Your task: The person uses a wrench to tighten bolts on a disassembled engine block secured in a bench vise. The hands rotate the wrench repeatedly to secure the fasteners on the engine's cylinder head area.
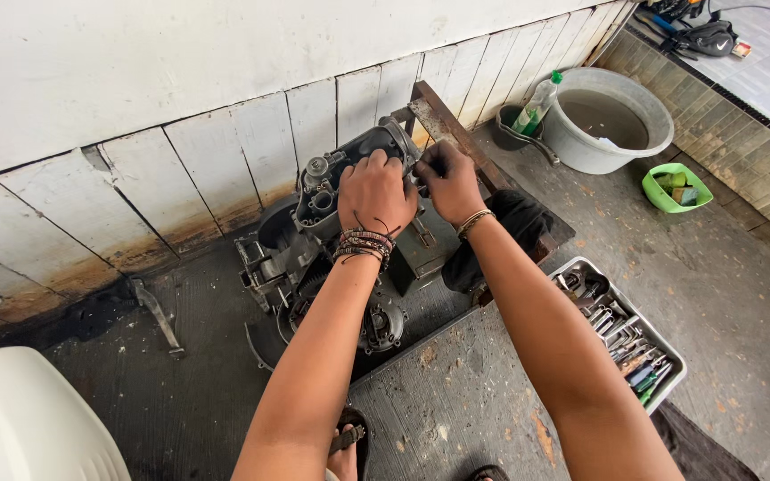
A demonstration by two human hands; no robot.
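At the bottom edge a sandalled foot [349,445] shows between the two forearms, cut off by the frame, and a white plastic shape [28,419] fills the lower left corner, too cropped to identify. To the right, on the concrete floor [456,392], sits a grey tray [666,352] packed with wrenches and other hand tools; its far contents blur together.

Between the arms lies the engine [314,267], a dirty grey-black casting resting on the floor against the tiled wall [180,169]. Round covers and gear housings show low down, finned and ribbed parts on its left, and a dark cover with ports and a small round cap stands at the top. A boxy dark metal part [421,254] sits just right of it, half behind the wrists.

The left hand [374,191], with beaded bands on its wrist, lies on the engine's top cover, fingers curled together over the edge and gripping it. The right hand [449,178], wearing a thin bracelet, is closed beside it, touching or nearly touching the left; its fingers seem clamped on something small at the cover's right end, but the knuckles hide what it is.

A black cloth [510,227] lies under the right forearm on a rusty metal frame [443,120] leaning to the wall. Farther off stand a grey basin [652,134] of murky water, a bottle [536,105] with a green cap in a small dark pail, and a green bowl [675,189] holding small items. A black bag [710,37] lies on the raised tiles at top right.
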